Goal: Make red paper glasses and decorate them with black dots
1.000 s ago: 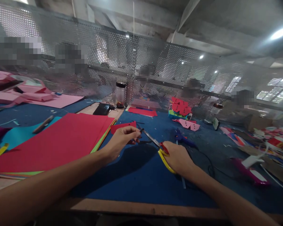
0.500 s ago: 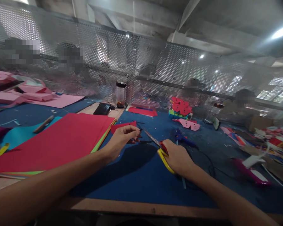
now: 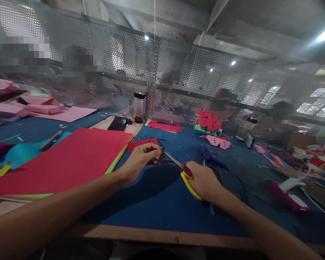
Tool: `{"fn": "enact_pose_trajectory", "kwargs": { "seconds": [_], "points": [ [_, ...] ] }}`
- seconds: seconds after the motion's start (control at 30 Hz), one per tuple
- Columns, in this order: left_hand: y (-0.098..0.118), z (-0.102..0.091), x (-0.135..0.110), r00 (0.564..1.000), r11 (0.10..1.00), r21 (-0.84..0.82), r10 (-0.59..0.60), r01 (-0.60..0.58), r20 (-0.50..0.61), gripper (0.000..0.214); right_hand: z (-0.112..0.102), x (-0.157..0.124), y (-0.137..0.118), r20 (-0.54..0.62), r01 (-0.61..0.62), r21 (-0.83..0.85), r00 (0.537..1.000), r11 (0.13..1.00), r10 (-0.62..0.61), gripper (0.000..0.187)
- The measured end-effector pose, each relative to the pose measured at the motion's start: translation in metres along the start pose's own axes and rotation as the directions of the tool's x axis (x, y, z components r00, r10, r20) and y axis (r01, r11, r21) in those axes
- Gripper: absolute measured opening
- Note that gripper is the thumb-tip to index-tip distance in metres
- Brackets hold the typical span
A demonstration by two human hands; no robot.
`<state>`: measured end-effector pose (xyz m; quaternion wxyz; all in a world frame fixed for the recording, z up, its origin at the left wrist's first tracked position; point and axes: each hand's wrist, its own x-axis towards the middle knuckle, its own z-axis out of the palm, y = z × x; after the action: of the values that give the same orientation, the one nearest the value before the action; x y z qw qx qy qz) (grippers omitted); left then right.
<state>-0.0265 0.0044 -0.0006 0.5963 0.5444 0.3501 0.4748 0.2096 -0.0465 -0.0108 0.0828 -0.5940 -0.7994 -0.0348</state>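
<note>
My right hand [image 3: 204, 180] is closed around the handles of a pair of scissors [image 3: 176, 160] with yellow and red grips. The blades point up and left, and their tips reach the fingertips of my left hand [image 3: 143, 157]. That hand is pinched shut above the blue table; whatever lies between its fingers is too small and dark to make out. Just behind the left hand lies a red paper piece [image 3: 142, 143], partly covered by it. A blue glue gun [image 3: 212, 158] rests to the right, beyond the right hand.
A stack of red sheets [image 3: 70, 159] lies at left, near a teal sheet [image 3: 24, 153]. Along the perforated screen [image 3: 173, 65] stand a jar [image 3: 139, 108], a phone [image 3: 118, 123] and red cut-outs [image 3: 209, 121]. A purple tool [image 3: 288, 196] and paper scraps [image 3: 316, 155] lie at right.
The scissors' blades have come closer together, and their tips now meet the left fingertips. Both hands stay in nearly the same place.
</note>
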Motion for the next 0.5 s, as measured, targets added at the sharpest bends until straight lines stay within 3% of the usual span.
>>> {"fn": "enact_pose_trajectory", "kwargs": {
  "seconds": [0.5],
  "points": [
    [-0.0023, -0.0009, 0.0019, 1.000, 1.000, 0.016, 0.001, -0.001, -0.002, 0.011, 0.0042, 0.0002, 0.0028, -0.030, 0.005, -0.023, 1.000, 1.000, -0.006, 0.015]
  ]
}}
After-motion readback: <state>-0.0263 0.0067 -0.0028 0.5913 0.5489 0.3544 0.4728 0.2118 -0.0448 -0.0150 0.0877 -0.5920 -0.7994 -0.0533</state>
